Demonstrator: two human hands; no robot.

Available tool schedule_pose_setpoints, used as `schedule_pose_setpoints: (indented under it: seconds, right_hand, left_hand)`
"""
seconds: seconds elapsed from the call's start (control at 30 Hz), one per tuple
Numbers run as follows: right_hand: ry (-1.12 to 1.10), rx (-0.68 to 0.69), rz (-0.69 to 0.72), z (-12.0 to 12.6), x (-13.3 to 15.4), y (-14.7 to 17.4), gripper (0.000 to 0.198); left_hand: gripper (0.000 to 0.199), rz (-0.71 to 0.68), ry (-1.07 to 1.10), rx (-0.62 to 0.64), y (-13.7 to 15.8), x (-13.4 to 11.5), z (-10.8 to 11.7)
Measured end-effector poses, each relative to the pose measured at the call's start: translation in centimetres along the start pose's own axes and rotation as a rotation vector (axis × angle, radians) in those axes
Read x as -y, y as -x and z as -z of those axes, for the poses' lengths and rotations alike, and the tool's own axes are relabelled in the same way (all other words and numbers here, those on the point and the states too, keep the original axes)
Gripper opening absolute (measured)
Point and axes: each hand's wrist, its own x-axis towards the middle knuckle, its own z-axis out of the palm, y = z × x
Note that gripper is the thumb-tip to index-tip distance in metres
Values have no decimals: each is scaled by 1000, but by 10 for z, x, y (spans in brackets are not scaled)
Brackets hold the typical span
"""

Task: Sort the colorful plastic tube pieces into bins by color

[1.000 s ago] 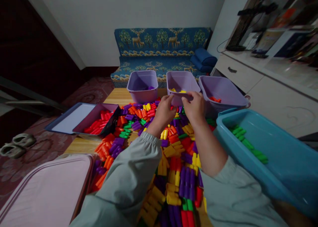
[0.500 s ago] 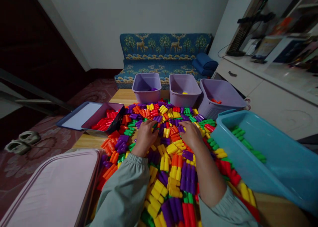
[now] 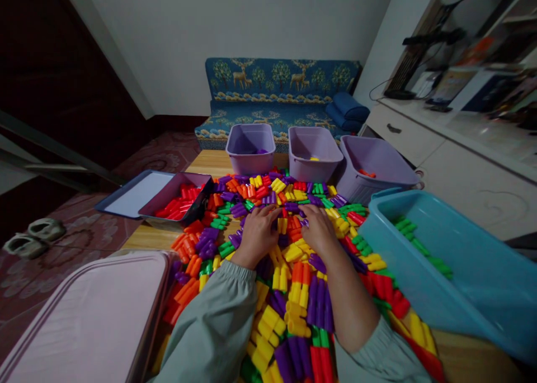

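Note:
Both hands are over a dense spread of colourful plastic toy pieces [image 3: 268, 324], finger-like tubes joined in rows. My left hand [image 3: 259, 233] is open, its fingers curved and apart beside a small yellow piece [image 3: 282, 225]. It seems close to touching that piece, but its fingertips are partly hidden. Opposite it, my right hand [image 3: 319, 231] has its thumb and fingers around a purple piece [image 3: 304, 222], low over the pile. The far side of the right hand's grip is hidden from me.
Three lilac bins [image 3: 250, 162] stand along the far table edge, each with a few pieces inside. At right is a blue tub [image 3: 474, 310] holding green pieces. A lidded box [image 3: 199, 195] of red pieces sits left, with a pink lid [image 3: 92, 316] nearer me.
My left hand has moved right, toward the yellow piece and closer to my right hand. My right hand has shifted slightly left, and the purple piece at its fingers moved with it.

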Motion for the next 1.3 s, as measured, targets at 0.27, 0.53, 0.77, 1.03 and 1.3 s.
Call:
schedule_pose_setpoints:
  seconds: [0.27,0.53,0.77,1.03,1.3]
  right_hand:
    - [-15,61,28,-3,3,3,63]
    - [-79,82,-51,-2,8,4,74]
    - [-137,145,3,-5,5,2,83]
    - [-323,110,-70,-14,-4,-3,80]
    - [-609,88,-45,-25,-14,-8,61]
  left_hand:
    - [53,19,-165,60,3,-4,1]
    - [52,65,-90,73,0,-7,2]
    - [54,51,-97,55,1,-5,0]
    - [49,26,17,31,-1,-4,0]
    - [49,30,50,47,0,1,-6]
